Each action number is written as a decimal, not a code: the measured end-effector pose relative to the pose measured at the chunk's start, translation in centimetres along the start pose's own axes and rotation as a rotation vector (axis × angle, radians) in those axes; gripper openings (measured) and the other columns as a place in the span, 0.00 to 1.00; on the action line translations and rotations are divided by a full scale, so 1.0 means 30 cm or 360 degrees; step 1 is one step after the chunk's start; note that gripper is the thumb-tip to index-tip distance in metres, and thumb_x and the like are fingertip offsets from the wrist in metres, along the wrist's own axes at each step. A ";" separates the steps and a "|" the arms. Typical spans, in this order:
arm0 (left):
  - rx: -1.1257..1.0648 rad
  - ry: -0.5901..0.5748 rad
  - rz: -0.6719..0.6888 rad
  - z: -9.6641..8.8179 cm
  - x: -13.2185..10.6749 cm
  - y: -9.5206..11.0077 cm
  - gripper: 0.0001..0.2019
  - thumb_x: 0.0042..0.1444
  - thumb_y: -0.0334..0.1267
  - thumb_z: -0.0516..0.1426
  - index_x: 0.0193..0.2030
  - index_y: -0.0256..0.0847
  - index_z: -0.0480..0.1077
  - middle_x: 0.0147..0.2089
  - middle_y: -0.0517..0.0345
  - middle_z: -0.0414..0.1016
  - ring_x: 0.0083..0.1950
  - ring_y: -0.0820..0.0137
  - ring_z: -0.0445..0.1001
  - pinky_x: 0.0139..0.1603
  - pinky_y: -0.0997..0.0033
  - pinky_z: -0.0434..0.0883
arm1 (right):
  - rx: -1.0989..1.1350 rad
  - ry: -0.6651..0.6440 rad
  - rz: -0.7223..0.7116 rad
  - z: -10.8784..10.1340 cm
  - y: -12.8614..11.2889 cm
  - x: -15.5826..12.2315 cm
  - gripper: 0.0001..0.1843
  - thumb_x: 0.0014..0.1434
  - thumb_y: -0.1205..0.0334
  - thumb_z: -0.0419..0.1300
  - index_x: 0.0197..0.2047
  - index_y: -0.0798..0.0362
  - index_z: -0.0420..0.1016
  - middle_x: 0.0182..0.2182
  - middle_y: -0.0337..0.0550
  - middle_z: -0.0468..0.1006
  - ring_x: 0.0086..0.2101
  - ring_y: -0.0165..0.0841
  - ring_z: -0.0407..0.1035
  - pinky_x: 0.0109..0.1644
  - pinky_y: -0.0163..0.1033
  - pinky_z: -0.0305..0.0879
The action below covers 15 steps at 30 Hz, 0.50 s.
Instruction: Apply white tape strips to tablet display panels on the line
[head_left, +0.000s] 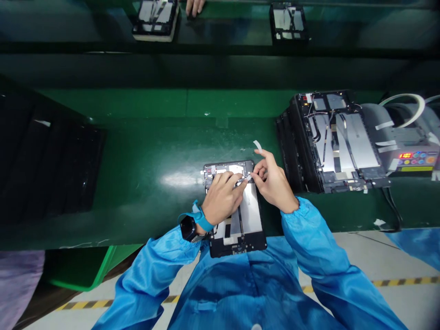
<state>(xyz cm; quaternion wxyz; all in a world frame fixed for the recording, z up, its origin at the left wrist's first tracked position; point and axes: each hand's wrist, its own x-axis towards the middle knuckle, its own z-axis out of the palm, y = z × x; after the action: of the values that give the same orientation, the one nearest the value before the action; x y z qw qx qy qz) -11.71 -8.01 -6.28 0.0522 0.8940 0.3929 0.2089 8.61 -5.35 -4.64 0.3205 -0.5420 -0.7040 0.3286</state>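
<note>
An opened tablet (247,215) lies back-side up on the green bench (147,151) in front of me, its silver plates and black frame showing. My left hand (223,197) rests on its upper part, fingers pressed down on a small white strip of tape (246,177). My right hand (273,181) pinches the other end of that strip between thumb and fingers. A curled bit of white tape (257,145) sticks up from my right forefinger. A blue-strapped black watch (190,225) sits on my left wrist.
A stack of opened tablets (335,142) stands at the right, beside a grey tape dispenser (409,137) with lit buttons. A black pile (48,160) lies at the left. Across the far bench another person's hand (195,6) rests near two more tablets (156,18) (288,20).
</note>
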 end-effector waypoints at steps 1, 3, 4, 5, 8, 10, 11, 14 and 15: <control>0.0000 -0.0004 -0.0006 0.001 0.000 0.001 0.15 0.69 0.31 0.56 0.59 0.39 0.75 0.57 0.44 0.77 0.56 0.53 0.69 0.51 0.52 0.71 | 0.0043 -0.0002 -0.0009 0.007 0.010 0.001 0.31 0.64 0.70 0.59 0.69 0.47 0.58 0.34 0.38 0.74 0.29 0.33 0.68 0.36 0.42 0.70; 0.0014 -0.0014 -0.0016 0.003 0.002 0.005 0.15 0.70 0.32 0.55 0.60 0.38 0.74 0.57 0.44 0.77 0.56 0.53 0.69 0.51 0.52 0.71 | 0.0094 0.0014 -0.0030 0.015 0.027 0.000 0.31 0.64 0.71 0.58 0.68 0.47 0.59 0.34 0.37 0.73 0.29 0.33 0.68 0.37 0.42 0.70; 0.0028 -0.0025 -0.0018 0.003 0.003 0.007 0.16 0.70 0.32 0.55 0.61 0.37 0.74 0.57 0.43 0.77 0.56 0.53 0.69 0.51 0.52 0.70 | 0.0103 0.0026 -0.0042 0.017 0.033 -0.002 0.31 0.65 0.71 0.58 0.68 0.47 0.59 0.35 0.37 0.73 0.30 0.33 0.68 0.37 0.42 0.69; 0.0046 -0.0044 -0.0022 0.003 0.005 0.010 0.17 0.70 0.32 0.54 0.63 0.36 0.73 0.57 0.43 0.77 0.56 0.53 0.69 0.50 0.52 0.70 | 0.0103 0.0037 -0.0055 0.019 0.037 -0.004 0.30 0.65 0.71 0.58 0.68 0.47 0.59 0.35 0.37 0.73 0.30 0.33 0.68 0.38 0.42 0.69; 0.0094 -0.0134 -0.0035 -0.002 0.011 0.019 0.19 0.70 0.32 0.54 0.65 0.36 0.71 0.57 0.42 0.76 0.56 0.53 0.69 0.50 0.51 0.70 | 0.0094 0.0056 -0.0083 0.022 0.042 -0.009 0.29 0.66 0.71 0.56 0.68 0.47 0.59 0.36 0.38 0.72 0.30 0.33 0.67 0.39 0.43 0.70; 0.0112 -0.0174 -0.0052 -0.008 0.017 0.025 0.19 0.70 0.32 0.53 0.65 0.36 0.71 0.58 0.42 0.76 0.56 0.52 0.68 0.50 0.52 0.70 | 0.0097 0.0051 -0.0081 0.022 0.043 -0.009 0.29 0.66 0.71 0.56 0.68 0.47 0.58 0.36 0.38 0.72 0.30 0.33 0.67 0.39 0.43 0.70; 0.0117 -0.0185 -0.0063 -0.011 0.020 0.028 0.19 0.70 0.32 0.53 0.65 0.36 0.70 0.58 0.42 0.75 0.56 0.52 0.68 0.51 0.52 0.69 | 0.0097 0.0048 -0.0071 0.022 0.043 -0.008 0.30 0.66 0.71 0.56 0.68 0.46 0.58 0.36 0.38 0.72 0.30 0.33 0.66 0.39 0.43 0.70; 0.0109 -0.0224 -0.0109 -0.023 0.032 0.037 0.19 0.70 0.33 0.52 0.65 0.36 0.70 0.58 0.42 0.75 0.56 0.53 0.68 0.50 0.52 0.69 | 0.0100 0.0076 -0.0015 0.024 0.046 0.000 0.30 0.64 0.71 0.58 0.67 0.46 0.59 0.35 0.36 0.71 0.29 0.31 0.66 0.38 0.41 0.68; 0.0102 -0.0244 -0.0123 -0.026 0.037 0.039 0.19 0.70 0.33 0.52 0.65 0.36 0.70 0.58 0.41 0.74 0.55 0.53 0.68 0.50 0.52 0.69 | 0.0118 0.0104 0.0011 0.026 0.049 0.003 0.30 0.65 0.70 0.58 0.67 0.46 0.59 0.35 0.36 0.71 0.28 0.31 0.65 0.37 0.41 0.68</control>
<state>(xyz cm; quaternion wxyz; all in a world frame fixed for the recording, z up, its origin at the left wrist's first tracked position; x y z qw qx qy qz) -10.57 -8.08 -4.89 0.0616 0.8929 0.4283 0.1249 8.78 -5.07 -6.27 0.3622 -0.5427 -0.6785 0.3377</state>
